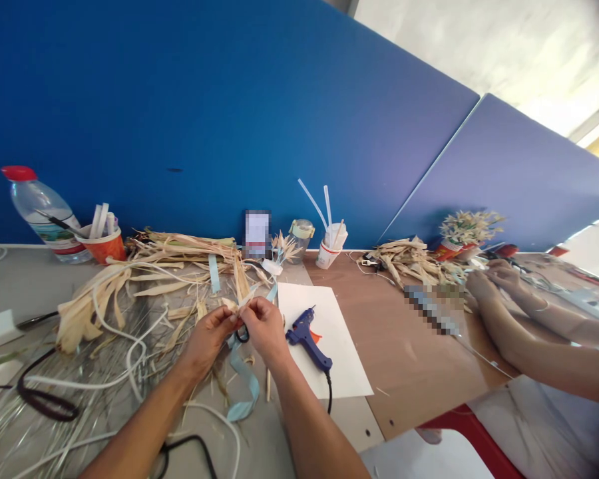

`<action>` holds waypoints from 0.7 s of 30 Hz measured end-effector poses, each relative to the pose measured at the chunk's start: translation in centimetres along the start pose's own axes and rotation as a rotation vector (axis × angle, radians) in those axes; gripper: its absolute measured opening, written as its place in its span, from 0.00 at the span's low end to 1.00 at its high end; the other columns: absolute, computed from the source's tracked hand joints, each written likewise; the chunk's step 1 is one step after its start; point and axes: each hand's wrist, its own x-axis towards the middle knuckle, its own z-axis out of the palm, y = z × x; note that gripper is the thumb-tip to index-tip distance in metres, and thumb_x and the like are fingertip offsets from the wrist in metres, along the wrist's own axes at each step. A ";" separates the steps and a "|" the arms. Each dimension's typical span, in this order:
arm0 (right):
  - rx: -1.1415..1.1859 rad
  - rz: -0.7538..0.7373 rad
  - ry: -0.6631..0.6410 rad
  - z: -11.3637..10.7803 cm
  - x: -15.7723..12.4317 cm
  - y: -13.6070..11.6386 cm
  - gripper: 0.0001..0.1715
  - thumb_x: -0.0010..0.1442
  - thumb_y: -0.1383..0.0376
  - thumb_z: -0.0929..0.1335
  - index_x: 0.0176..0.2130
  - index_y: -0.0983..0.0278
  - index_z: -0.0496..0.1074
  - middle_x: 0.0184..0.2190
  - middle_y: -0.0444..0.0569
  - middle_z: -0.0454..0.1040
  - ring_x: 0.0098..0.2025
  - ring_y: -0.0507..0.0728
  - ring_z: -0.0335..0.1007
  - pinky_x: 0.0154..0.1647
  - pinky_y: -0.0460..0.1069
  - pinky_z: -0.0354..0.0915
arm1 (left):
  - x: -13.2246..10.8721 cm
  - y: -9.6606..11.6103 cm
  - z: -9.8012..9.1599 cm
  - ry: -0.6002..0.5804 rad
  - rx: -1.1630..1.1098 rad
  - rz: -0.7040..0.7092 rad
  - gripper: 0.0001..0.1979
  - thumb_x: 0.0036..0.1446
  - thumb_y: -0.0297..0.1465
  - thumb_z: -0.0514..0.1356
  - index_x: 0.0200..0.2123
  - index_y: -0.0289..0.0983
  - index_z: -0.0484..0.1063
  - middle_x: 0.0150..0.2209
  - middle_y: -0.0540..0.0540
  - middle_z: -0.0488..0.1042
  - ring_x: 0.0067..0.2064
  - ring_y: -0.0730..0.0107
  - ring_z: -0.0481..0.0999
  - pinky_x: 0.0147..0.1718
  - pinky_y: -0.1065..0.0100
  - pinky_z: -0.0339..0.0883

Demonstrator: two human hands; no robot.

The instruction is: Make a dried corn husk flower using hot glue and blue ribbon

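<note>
My left hand (212,332) and my right hand (264,324) meet above the table, fingers closed in a pinch on a pale piece of dried corn husk (233,305). A black loop (241,334), like a scissors handle, shows just below the fingertips; whether a hand holds it I cannot tell. Beneath them a light-blue ribbon (247,392) curls over the table. Right of my right hand, a blue glue gun (307,338) lies on a sheet of white paper (347,362). Behind my hands is a pile of dried husks (180,249).
On the left stand a plastic bottle (44,216) and an orange cup (104,247). White cables (134,346) loop among clear thin strips. A phone (257,233), a jar (302,243) and a paper cup (328,255) line the blue partition. Another person's hands (484,286) work at right.
</note>
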 end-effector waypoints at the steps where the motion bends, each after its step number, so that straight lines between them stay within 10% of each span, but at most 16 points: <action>1: -0.028 -0.002 0.008 0.0 0.0 0.0 0.07 0.49 0.65 0.64 0.22 0.63 0.66 0.18 0.40 0.67 0.23 0.51 0.63 0.26 0.45 0.59 | 0.0 0.0 0.0 -0.002 0.008 0.007 0.11 0.45 0.36 0.68 0.25 0.35 0.73 0.25 0.49 0.72 0.28 0.72 0.70 0.31 0.70 0.63; 21: -0.020 -0.038 0.111 -0.2 -0.1 -0.2 0.12 0.50 0.60 0.65 0.20 0.63 0.65 0.17 0.39 0.63 0.22 0.50 0.57 0.25 0.45 0.55 | -0.2 0.4 0.4 0.141 -0.063 0.033 0.14 0.39 0.35 0.71 0.30 0.36 0.74 0.25 0.51 0.75 0.27 0.72 0.74 0.32 0.69 0.67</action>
